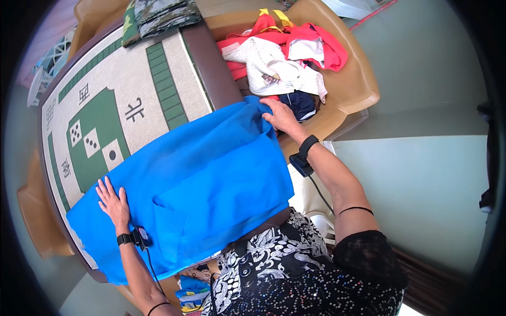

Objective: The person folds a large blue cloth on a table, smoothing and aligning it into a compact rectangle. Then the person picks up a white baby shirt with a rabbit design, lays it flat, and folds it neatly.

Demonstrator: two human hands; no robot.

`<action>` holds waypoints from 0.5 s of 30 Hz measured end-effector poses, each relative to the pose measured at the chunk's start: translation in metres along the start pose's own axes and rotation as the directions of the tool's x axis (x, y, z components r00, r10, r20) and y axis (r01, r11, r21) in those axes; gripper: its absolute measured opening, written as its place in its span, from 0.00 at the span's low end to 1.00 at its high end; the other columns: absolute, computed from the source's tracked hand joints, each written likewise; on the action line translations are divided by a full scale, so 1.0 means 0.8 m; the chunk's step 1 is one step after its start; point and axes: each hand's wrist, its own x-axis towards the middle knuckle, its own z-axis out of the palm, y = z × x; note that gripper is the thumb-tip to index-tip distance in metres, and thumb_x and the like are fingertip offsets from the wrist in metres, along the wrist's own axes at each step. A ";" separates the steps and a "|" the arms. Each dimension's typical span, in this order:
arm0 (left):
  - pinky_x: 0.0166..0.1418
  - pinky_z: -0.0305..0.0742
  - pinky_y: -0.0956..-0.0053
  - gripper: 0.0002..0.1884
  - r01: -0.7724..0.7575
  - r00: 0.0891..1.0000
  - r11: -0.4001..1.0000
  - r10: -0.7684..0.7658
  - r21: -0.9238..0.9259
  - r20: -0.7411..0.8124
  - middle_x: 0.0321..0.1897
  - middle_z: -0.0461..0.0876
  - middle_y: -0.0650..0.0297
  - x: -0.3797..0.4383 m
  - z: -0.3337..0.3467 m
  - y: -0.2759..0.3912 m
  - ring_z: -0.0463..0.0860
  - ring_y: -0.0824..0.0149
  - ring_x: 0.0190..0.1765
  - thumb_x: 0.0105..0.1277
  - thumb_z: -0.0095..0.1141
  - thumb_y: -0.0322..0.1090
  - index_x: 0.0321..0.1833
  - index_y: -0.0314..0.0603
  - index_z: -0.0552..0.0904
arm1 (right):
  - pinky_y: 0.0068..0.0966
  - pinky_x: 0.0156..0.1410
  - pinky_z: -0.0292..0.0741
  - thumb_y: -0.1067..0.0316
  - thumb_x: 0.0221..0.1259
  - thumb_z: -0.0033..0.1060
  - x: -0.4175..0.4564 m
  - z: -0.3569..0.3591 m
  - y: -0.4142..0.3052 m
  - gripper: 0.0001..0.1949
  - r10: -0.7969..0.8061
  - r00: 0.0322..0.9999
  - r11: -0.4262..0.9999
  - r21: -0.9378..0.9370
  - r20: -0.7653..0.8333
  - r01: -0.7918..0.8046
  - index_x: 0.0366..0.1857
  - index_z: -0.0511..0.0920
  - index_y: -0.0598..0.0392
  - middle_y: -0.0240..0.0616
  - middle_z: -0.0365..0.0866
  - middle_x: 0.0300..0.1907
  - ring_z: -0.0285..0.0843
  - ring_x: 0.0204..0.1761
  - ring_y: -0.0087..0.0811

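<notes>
A blue cloth garment with a pocket lies spread across the near side of a mahjong table. My left hand rests flat on its left part, fingers apart, near the edge over the table's printed mat. At the garment's far right end, my right hand has its thumb and fingers on the bunched cloth, beside the chair with the heaped clothes. Both wrists wear black straps with small cabled devices.
A tan chair holds heaped red, white and navy clothes. Folded camouflage clothing sits at the table's far edge. More folded clothes lie below the near edge. Another tan chair stands at left.
</notes>
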 end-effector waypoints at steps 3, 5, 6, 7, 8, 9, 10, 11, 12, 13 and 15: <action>0.74 0.36 0.40 0.33 0.000 1.000 1.000 0.000 0.000 0.012 0.79 0.44 0.66 0.001 -0.002 0.002 0.41 0.57 0.80 0.71 0.40 0.58 0.77 0.63 0.52 | 0.39 0.56 0.74 0.64 0.55 0.60 -0.003 0.013 0.005 0.21 0.108 0.993 0.994 -0.017 -0.048 -0.109 0.54 0.75 0.54 0.47 0.81 0.51 0.79 0.51 0.47; 0.74 0.37 0.40 0.33 -0.013 1.000 1.000 0.013 0.002 -0.005 0.79 0.44 0.66 -0.001 0.001 -0.003 0.41 0.58 0.80 0.72 0.39 0.58 0.78 0.62 0.52 | 0.41 0.54 0.75 0.65 0.54 0.61 -0.005 0.009 -0.008 0.21 0.004 0.994 1.000 -0.015 -0.105 -0.006 0.54 0.75 0.54 0.46 0.81 0.50 0.78 0.50 0.48; 0.74 0.37 0.40 0.33 -0.006 1.000 1.000 0.006 0.005 0.005 0.79 0.44 0.66 -0.001 -0.001 0.000 0.41 0.58 0.80 0.72 0.38 0.58 0.78 0.62 0.52 | 0.41 0.52 0.75 0.66 0.54 0.61 -0.004 0.007 -0.013 0.20 -0.031 0.989 0.999 -0.034 -0.142 0.027 0.53 0.76 0.54 0.46 0.80 0.48 0.78 0.49 0.48; 0.75 0.37 0.40 0.33 -0.004 1.000 1.000 0.004 0.005 0.013 0.79 0.44 0.66 0.001 -0.002 0.002 0.41 0.58 0.80 0.72 0.38 0.58 0.78 0.62 0.52 | 0.41 0.51 0.75 0.67 0.53 0.60 -0.002 0.005 -0.017 0.19 -0.067 0.982 0.997 -0.055 -0.177 0.058 0.51 0.76 0.54 0.45 0.80 0.46 0.78 0.48 0.48; 0.75 0.37 0.40 0.33 -0.001 1.000 1.000 0.001 0.004 0.021 0.79 0.44 0.66 0.002 -0.003 0.003 0.41 0.58 0.80 0.72 0.38 0.59 0.78 0.62 0.52 | 0.42 0.50 0.75 0.68 0.53 0.60 0.001 0.005 -0.019 0.18 -0.104 0.972 0.993 -0.079 -0.211 0.089 0.50 0.77 0.53 0.44 0.80 0.43 0.78 0.48 0.47; 0.75 0.36 0.40 0.33 0.005 1.000 1.000 -0.006 0.006 0.029 0.79 0.44 0.66 0.001 -0.006 0.003 0.41 0.58 0.80 0.72 0.38 0.59 0.78 0.62 0.51 | 0.41 0.49 0.75 0.69 0.53 0.59 0.006 0.008 -0.018 0.18 -0.149 0.963 0.985 -0.115 -0.225 0.125 0.50 0.77 0.53 0.43 0.80 0.44 0.78 0.47 0.47; 0.75 0.36 0.40 0.33 0.008 1.000 1.000 -0.008 0.006 0.030 0.79 0.44 0.66 0.001 -0.007 0.002 0.41 0.58 0.80 0.72 0.37 0.59 0.78 0.62 0.51 | 0.40 0.49 0.75 0.69 0.53 0.59 0.012 0.012 -0.014 0.18 -0.194 0.952 0.975 -0.152 -0.236 0.161 0.50 0.77 0.52 0.43 0.80 0.44 0.78 0.47 0.46; 0.75 0.36 0.40 0.33 0.010 1.000 1.000 -0.010 0.005 0.030 0.79 0.44 0.66 0.001 -0.009 0.003 0.41 0.58 0.80 0.72 0.36 0.60 0.78 0.62 0.51 | 0.40 0.49 0.76 0.69 0.53 0.58 0.019 0.016 -0.011 0.18 -0.240 0.939 0.962 -0.191 -0.245 0.196 0.50 0.77 0.52 0.42 0.79 0.45 0.78 0.47 0.46; 0.75 0.35 0.40 0.33 0.012 0.999 1.000 -0.012 0.007 0.035 0.79 0.43 0.66 0.000 -0.009 0.003 0.41 0.58 0.80 0.72 0.36 0.60 0.78 0.62 0.51 | 0.40 0.47 0.76 0.73 0.51 0.56 0.023 0.022 -0.011 0.12 -0.256 0.932 0.954 -0.220 -0.256 0.202 0.41 0.80 0.53 0.41 0.80 0.40 0.79 0.44 0.44; 0.75 0.35 0.40 0.33 0.015 0.999 1.000 -0.015 0.008 0.039 0.79 0.43 0.66 0.000 -0.010 0.003 0.41 0.58 0.80 0.72 0.36 0.60 0.78 0.62 0.51 | 0.40 0.47 0.76 0.73 0.51 0.55 0.028 0.024 -0.007 0.10 -0.242 0.940 0.955 -0.231 -0.242 0.186 0.38 0.80 0.53 0.41 0.80 0.39 0.79 0.44 0.44; 0.75 0.35 0.40 0.34 0.022 0.999 1.000 -0.022 0.009 0.048 0.79 0.43 0.66 0.000 -0.011 0.002 0.40 0.58 0.80 0.72 0.35 0.61 0.78 0.62 0.51 | 0.39 0.46 0.76 0.74 0.51 0.53 0.038 0.025 -0.001 0.07 -0.214 0.954 0.954 -0.253 -0.210 0.159 0.32 0.81 0.54 0.41 0.80 0.35 0.80 0.42 0.44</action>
